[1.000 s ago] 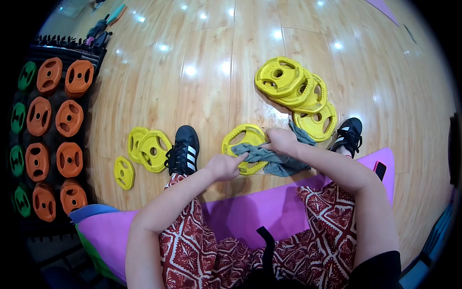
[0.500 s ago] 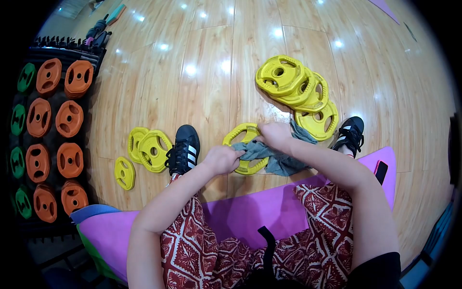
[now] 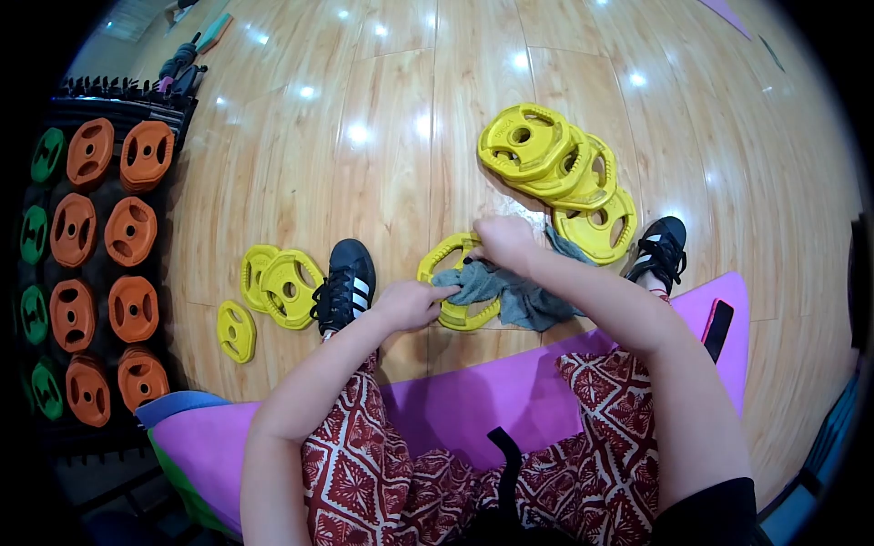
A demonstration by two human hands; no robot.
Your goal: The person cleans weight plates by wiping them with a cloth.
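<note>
Head | grey cloth [image 3: 528, 305] across yellow plate [image 3: 451, 319], between left grip [image 3: 411, 305] and right grip [image 3: 505, 244] | closures unclear

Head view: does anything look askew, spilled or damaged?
No spill or obvious damage shows. The far yellow plates overlap in a staggered pile rather than stacking squarely. A phone on the purple mat seems out of place beside weights. The grey cloth looks merely in use.

Open floor [image 3: 387, 164] lies beyond the left hand [image 3: 407, 306]; stacked yellow plates [image 3: 547, 155] obstruct forward right.
</note>
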